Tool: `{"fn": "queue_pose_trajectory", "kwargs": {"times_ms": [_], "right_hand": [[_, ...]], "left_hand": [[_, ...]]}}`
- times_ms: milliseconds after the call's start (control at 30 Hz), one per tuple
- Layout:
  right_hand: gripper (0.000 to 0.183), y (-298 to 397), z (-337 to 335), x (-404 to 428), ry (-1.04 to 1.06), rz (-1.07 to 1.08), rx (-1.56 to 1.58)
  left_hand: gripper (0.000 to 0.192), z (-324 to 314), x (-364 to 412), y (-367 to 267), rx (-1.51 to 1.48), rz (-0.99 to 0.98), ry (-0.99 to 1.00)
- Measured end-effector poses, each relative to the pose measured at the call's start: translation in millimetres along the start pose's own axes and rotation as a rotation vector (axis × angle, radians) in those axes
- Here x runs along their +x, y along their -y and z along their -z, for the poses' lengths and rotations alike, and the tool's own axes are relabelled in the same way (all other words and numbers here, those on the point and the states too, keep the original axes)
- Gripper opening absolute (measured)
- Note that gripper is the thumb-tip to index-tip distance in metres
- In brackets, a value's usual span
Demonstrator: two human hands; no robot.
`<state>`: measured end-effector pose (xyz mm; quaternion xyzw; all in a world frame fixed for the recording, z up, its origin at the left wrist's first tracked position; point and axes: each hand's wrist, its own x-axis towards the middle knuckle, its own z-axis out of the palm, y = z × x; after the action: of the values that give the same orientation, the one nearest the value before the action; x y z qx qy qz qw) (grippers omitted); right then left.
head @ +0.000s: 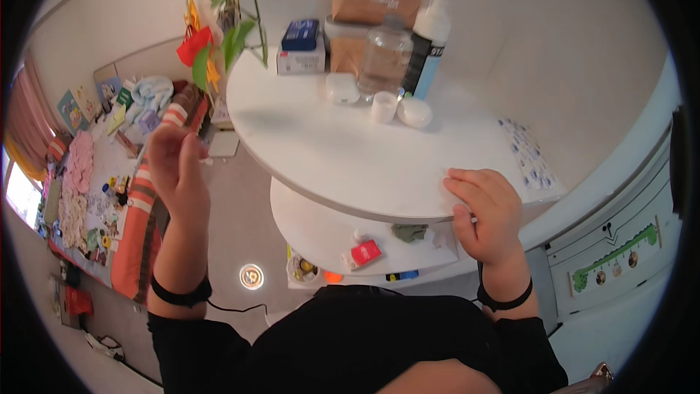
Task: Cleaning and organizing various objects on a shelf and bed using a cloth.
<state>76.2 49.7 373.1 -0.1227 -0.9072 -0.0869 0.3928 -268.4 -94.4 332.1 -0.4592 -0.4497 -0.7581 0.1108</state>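
My left hand is raised to the left of the white shelf top, above the floor. Its fingers are curled and blurred; a tiny pale speck shows by the fingertips, and whether they hold it is unclear. My right hand rests its fingers on the shelf top near the front right edge, thumb apart from them. Farther back stand a clear bottle, a white pump bottle with a black and blue body, a small white cup, a rounded white case and another white case.
A blue box lies on a white box, beside brown paper packaging. Trailing plant leaves hang at the left. On the lower shelf are a red box and green cloth. A cluttered bed stands left.
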Motion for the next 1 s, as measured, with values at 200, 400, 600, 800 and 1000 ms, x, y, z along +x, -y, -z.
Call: {"fn": "queue_pose_trajectory", "kwargs": {"times_ms": [200, 400, 600, 800, 1000], "right_hand": [[0.03, 1.3, -21.2, -5.6, -0.127, 0.002, -0.099], [0.038, 4.4, -26.8, -9.8, -0.169, 0.012, -0.111], [0.038, 1.5, -21.5, -12.9, -0.154, 0.003, -0.132], [0.035, 2.1, -21.0, -7.9, -0.135, 0.004, -0.124], [0.031, -0.5, -20.5, -12.0, -0.167, 0.004, -0.138]], "left_hand": [[0.025, -6.2, -102.8, 100.7, 0.27, 0.582, -0.018], [0.05, -19.5, -167.1, 245.6, 0.573, 0.487, 0.256], [0.045, -48.6, -165.9, 279.0, 0.66, 0.553, 0.433], [0.039, -35.6, -152.9, 250.8, 0.766, 0.536, 0.549], [0.029, 34.1, -125.0, 163.7, 0.547, 0.476, 0.571]]}}
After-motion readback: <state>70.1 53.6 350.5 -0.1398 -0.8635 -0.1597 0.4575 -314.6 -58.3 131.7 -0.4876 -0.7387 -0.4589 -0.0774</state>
